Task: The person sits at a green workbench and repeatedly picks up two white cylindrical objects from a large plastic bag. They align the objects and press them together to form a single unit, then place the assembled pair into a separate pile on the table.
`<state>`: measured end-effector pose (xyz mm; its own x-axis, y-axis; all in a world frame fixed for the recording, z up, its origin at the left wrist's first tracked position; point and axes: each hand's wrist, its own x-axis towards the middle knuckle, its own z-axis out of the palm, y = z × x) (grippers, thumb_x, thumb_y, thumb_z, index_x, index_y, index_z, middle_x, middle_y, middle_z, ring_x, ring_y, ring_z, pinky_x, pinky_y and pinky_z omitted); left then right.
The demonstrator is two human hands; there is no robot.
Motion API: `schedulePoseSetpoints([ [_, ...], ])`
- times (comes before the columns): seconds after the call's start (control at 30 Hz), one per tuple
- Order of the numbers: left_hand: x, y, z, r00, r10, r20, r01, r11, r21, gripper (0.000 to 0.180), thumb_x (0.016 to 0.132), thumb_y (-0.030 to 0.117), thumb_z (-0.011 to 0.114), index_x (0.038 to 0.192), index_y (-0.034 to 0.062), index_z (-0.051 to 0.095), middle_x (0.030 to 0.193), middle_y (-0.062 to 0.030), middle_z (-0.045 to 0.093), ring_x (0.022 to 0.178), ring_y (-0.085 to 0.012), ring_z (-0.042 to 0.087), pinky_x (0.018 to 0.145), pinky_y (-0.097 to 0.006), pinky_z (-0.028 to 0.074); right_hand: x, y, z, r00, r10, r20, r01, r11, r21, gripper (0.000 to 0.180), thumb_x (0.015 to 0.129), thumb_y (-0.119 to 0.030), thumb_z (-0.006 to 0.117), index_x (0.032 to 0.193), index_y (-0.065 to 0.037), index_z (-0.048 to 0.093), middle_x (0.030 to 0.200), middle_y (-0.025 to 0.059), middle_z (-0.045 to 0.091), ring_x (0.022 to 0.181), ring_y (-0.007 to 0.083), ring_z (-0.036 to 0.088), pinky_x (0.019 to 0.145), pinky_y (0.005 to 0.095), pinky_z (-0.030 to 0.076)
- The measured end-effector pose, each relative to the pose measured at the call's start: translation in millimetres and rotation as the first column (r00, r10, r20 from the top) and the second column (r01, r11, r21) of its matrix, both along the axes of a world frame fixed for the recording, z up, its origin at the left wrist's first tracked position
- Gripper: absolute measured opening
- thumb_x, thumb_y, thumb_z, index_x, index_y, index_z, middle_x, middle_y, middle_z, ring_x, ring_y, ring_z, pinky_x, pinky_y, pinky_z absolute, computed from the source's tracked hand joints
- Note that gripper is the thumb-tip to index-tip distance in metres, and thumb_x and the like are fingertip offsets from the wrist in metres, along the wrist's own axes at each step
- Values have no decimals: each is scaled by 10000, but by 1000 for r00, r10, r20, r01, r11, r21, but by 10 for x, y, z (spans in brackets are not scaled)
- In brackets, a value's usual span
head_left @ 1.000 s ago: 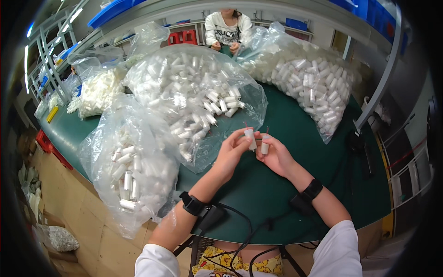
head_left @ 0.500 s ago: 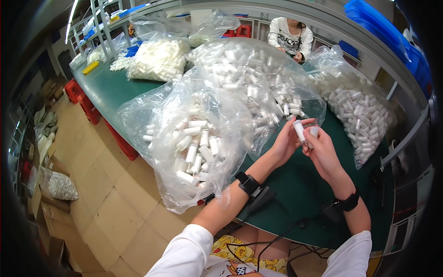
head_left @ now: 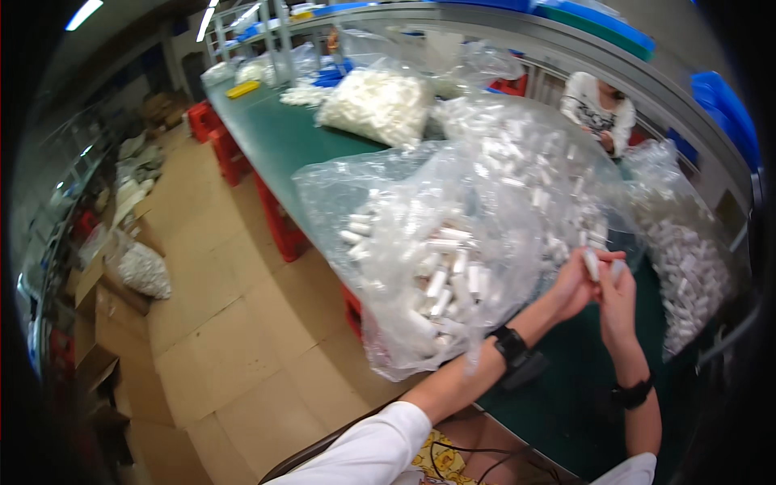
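Above the green table (head_left: pixel 558 404), my left hand (head_left: pixel 572 287) is closed around a small white plastic cylinder (head_left: pixel 592 265). Right beside it, almost touching, my right hand (head_left: pixel 617 311) pinches another white piece (head_left: pixel 617 271), blurred and partly covered by the fingers. Just beyond my hands, several loose white cylinders (head_left: pixel 596 233) lie at the mouth of a big clear bag (head_left: pixel 517 149). Nearer, to the left of my left forearm, an open clear plastic bag (head_left: pixel 404 319) holds a heap of similar white cylinders.
A filled clear bag (head_left: pixel 691 271) stands at the right, and a bag of cream-white pieces (head_left: pixel 376 105) lies farther back. Red stools (head_left: pixel 279 218) line the table's left edge. Cardboard boxes (head_left: pixel 125 347) sit on the floor. Another person (head_left: pixel 598 113) is across the table.
The whole scene has shifted rightward and slightly down in the picture as the view turned left. My hands have come closer together, both still holding white pieces.
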<state>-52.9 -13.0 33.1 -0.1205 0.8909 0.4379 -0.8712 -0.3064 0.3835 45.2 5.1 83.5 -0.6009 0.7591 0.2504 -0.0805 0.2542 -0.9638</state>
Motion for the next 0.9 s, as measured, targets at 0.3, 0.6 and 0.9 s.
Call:
schedulePoseSetpoints([
  [0.3,6,-66,162,985,-46,167,42,999,29,520,965,433,233,1234,77,500,1258,-52,515,918,-129,553,648,-241,433,-19,45,96,997,46,-56,-46,999,-8,159,944,-216,494,921,-62,522,688,-52,442,575,13,372,515,174,290],
  [0.6,45,94,-304,870,485,91,-466,869,-168,437,931,415,397,1253,121,431,1201,-17,518,1028,-127,520,808,-278,422,-726,-818,1035,839,466,281,-489,872,14,195,879,-171,574,821,9,525,682,33,518,539,98,544,468,236,423],
  [0.9,-68,57,-164,731,445,-518,-654,675,-342,281,924,302,396,995,53,504,811,-19,537,679,-96,486,561,-243,395,-1184,-630,1019,665,632,397,-660,747,-84,410,856,-251,608,1038,108,530,1004,171,570,920,193,607,817,300,497],
])
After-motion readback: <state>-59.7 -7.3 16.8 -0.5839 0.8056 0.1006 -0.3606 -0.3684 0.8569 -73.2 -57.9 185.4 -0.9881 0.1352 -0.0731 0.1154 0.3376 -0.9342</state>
